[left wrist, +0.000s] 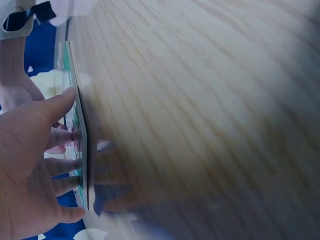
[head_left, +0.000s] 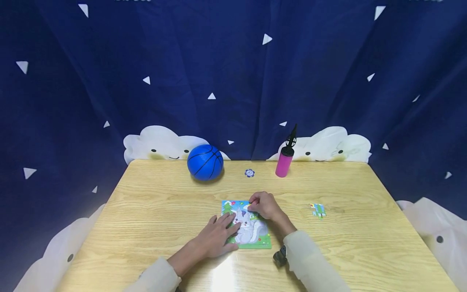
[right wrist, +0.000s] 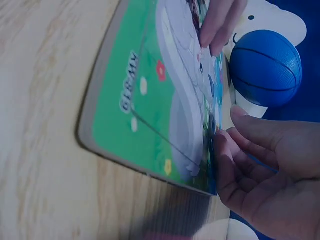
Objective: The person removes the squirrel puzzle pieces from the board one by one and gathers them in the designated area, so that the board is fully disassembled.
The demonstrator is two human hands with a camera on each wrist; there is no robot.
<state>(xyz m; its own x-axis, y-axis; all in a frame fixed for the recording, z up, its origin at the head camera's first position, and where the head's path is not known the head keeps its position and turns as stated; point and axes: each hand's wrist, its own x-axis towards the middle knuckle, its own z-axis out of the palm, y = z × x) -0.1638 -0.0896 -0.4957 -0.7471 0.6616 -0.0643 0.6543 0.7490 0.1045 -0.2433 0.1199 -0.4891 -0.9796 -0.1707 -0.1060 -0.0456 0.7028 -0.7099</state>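
A square jigsaw puzzle point(head_left: 251, 239) with a grey-white squirrel on a green and blue ground lies on the table. My left hand point(head_left: 217, 237) rests over its left side, fingers spread across the picture and thumb by the lower edge. At the upper right part of the puzzle is my right hand point(head_left: 265, 206); its bent fingertips point(right wrist: 222, 142) touch the board's edge region. The thumb stands apart from them in the right wrist view, and no piece shows between. That corner is hidden under the hand. A loose puzzle section point(head_left: 319, 211) with a tree lies to the right.
Beyond the puzzle, a blue basketball point(head_left: 205, 162) sits at the back left. A blue-and-white round chip point(head_left: 249, 173) lies near the back middle, and a pink hand pump point(head_left: 284, 163) with a black top stands to its right. A dark blue curtain point(head_left: 240, 81) hangs behind the table.
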